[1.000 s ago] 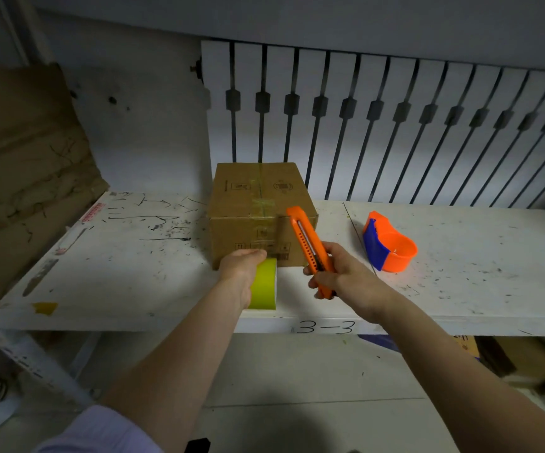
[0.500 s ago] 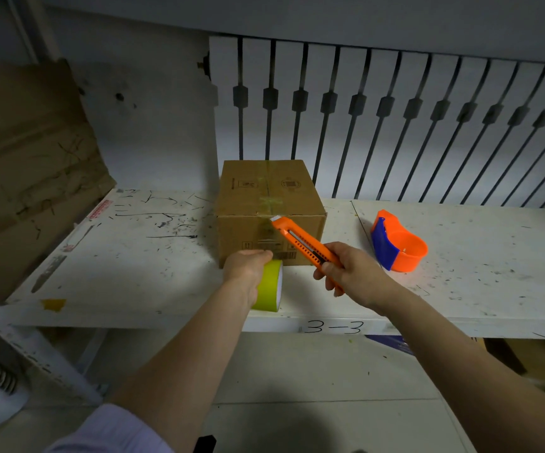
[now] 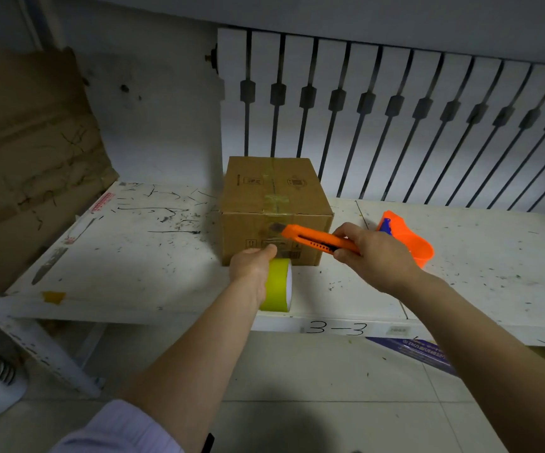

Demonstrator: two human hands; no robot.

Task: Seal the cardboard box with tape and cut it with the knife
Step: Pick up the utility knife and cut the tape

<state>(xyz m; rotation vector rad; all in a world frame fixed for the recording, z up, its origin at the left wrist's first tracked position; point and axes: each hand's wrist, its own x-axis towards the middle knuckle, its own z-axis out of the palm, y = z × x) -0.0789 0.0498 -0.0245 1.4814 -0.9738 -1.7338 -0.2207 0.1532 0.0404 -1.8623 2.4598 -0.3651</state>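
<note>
A closed cardboard box (image 3: pixel 264 194) stands on the white shelf (image 3: pixel 134 256), with clear tape running over its top seam and down the front face. My left hand (image 3: pixel 251 269) grips a yellow-green tape roll (image 3: pixel 279 284) just below the box's front. My right hand (image 3: pixel 372 256) holds an orange utility knife (image 3: pixel 317 238) nearly level, its short blade pointing left against the taped front face, above the roll.
An orange tape dispenser with a blue part (image 3: pixel 405 237) lies on the shelf right of the box. A worn cardboard sheet (image 3: pixel 29 152) leans at the left. White slatted panels (image 3: pixel 395 109) stand behind. The shelf's front edge reads "3-3".
My right hand has swung the knife from pointing up to nearly level, bringing the blade leftward onto the taped front of the box. My left hand stays on the roll.
</note>
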